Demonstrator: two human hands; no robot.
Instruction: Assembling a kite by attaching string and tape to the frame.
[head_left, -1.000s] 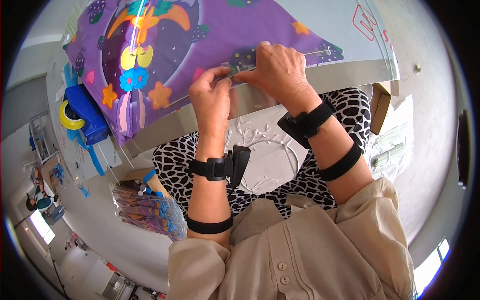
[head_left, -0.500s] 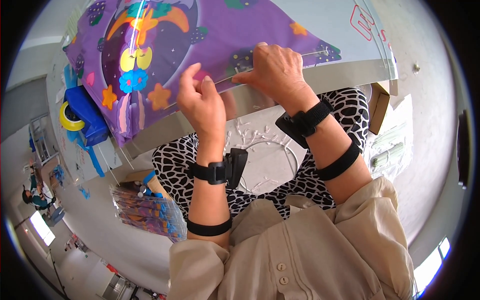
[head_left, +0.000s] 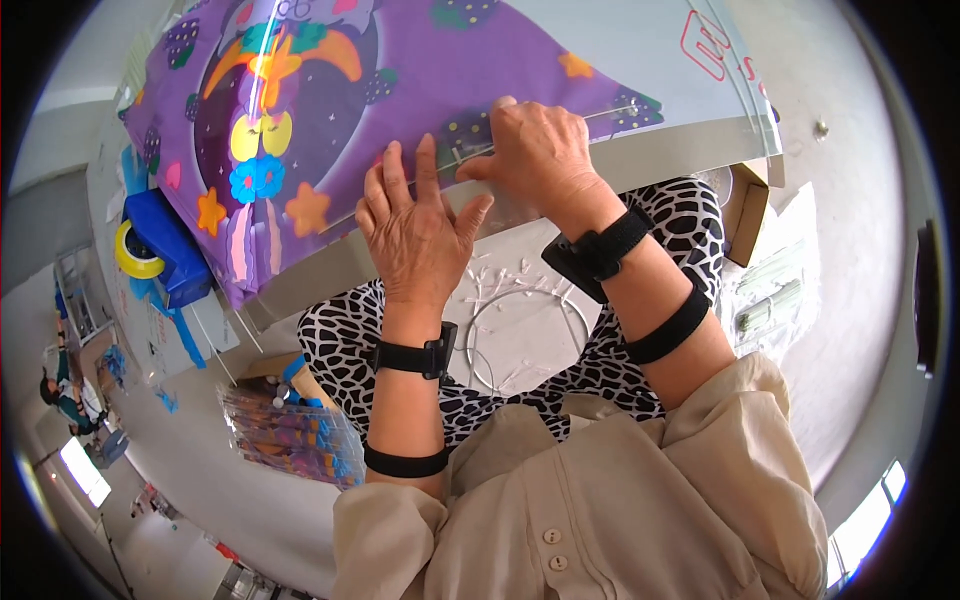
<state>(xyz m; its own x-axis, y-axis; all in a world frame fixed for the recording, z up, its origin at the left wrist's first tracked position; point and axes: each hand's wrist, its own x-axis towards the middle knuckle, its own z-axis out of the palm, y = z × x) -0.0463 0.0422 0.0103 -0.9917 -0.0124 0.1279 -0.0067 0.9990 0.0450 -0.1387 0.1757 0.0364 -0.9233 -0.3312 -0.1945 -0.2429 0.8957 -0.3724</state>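
A purple printed kite (head_left: 420,70) with orange stars and a yellow and blue figure lies spread over the table in front of me. A thin pale rod (head_left: 612,111) runs along its near edge, with a small white piece (head_left: 457,155) on it. My left hand (head_left: 415,235) rests palm down at this edge, fingers apart and holding nothing. My right hand (head_left: 540,150) is curled over the edge beside the white piece, its thumb pointing left along the rod. Its other fingertips are mostly hidden.
A blue tape dispenser (head_left: 185,265) with a yellow-cored roll stands at the left. Below it sits a box (head_left: 270,390) beside bagged colourful packets (head_left: 290,435). Small white pieces (head_left: 500,275) lie scattered between my knees. At the right are an open carton (head_left: 745,215) and bagged pale rods (head_left: 770,310).
My left hand has turned palm down and its fingers have spread over the kite's edge. My right hand stays at about the same place on the edge. The whole view has shifted slightly.
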